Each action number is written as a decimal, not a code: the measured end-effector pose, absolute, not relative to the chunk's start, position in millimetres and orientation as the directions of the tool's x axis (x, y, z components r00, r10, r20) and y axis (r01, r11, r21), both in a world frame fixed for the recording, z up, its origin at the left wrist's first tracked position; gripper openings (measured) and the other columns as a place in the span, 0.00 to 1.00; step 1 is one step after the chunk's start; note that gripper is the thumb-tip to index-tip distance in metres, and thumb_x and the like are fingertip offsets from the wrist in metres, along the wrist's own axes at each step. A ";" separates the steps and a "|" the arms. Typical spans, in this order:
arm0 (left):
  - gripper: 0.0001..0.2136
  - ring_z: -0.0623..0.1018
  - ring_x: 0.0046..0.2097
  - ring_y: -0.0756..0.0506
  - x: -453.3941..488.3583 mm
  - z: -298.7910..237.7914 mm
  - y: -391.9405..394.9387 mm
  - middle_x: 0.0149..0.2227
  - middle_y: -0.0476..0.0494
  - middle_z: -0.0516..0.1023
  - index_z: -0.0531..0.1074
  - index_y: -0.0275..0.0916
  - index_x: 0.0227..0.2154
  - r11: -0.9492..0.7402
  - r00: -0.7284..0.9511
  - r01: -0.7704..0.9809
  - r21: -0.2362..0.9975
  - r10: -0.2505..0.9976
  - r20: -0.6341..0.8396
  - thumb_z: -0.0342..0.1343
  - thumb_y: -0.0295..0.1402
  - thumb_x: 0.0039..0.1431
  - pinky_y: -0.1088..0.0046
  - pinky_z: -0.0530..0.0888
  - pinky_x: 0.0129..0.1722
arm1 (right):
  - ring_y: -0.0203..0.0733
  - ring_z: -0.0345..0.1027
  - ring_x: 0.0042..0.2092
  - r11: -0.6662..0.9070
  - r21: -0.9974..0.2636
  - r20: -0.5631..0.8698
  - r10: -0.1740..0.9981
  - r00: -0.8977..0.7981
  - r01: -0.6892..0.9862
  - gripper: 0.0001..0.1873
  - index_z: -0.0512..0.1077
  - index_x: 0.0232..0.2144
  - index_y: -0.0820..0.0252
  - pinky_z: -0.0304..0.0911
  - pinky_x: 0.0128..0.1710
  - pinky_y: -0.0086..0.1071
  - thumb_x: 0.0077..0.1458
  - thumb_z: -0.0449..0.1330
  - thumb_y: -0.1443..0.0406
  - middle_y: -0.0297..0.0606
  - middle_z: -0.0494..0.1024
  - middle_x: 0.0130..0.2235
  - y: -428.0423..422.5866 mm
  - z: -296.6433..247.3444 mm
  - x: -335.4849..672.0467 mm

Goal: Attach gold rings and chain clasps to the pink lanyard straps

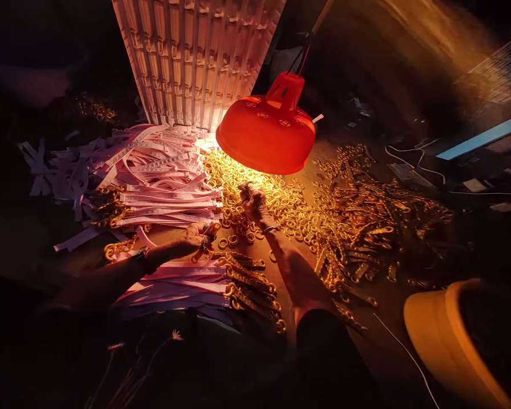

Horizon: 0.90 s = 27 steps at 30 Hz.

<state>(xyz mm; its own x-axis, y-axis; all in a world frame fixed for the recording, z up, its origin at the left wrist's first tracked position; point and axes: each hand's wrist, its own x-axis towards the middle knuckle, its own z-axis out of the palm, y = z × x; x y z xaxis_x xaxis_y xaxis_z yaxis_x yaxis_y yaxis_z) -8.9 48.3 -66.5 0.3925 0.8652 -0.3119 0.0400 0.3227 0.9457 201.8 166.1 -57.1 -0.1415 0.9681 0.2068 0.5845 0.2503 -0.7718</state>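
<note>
My left hand (pixel 199 236) is closed, its fingers pinched on the end of a pink strap; a gold ring shows by its fingertips. Farther forward, under the lamp, my right hand (pixel 254 203) reaches into a pile of loose gold rings (pixel 281 199). Its fingers are bent together, and what they hold, if anything, is too small to tell. Just beyond my left hand lies a row of pink straps (pixel 170 204) with rings at some ends. Nearer to me is a stack of straps (pixel 183 281) joined to gold metal clasps (pixel 249 278).
A red lamp (pixel 268 133) hangs low over the rings. A ribbed panel (pixel 196 57) stands behind a tangled heap of pink straps (pixel 149 150). Gold chain-like pieces (pixel 366 210) are heaped at right. A yellow tub (pixel 430 329) and a white cord (pixel 409 358) are at lower right.
</note>
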 end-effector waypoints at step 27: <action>0.21 0.64 0.18 0.56 -15.0 -57.9 36.1 0.22 0.46 0.74 0.68 0.33 0.31 0.395 0.337 -0.089 0.914 0.876 -0.345 0.67 0.45 0.42 0.80 0.58 0.17 | 0.32 0.55 0.32 0.206 -0.622 0.172 0.977 -0.125 0.755 0.11 0.69 0.40 0.67 0.52 0.38 0.29 0.52 0.56 0.77 0.34 0.72 0.33 217.5 -61.6 169.8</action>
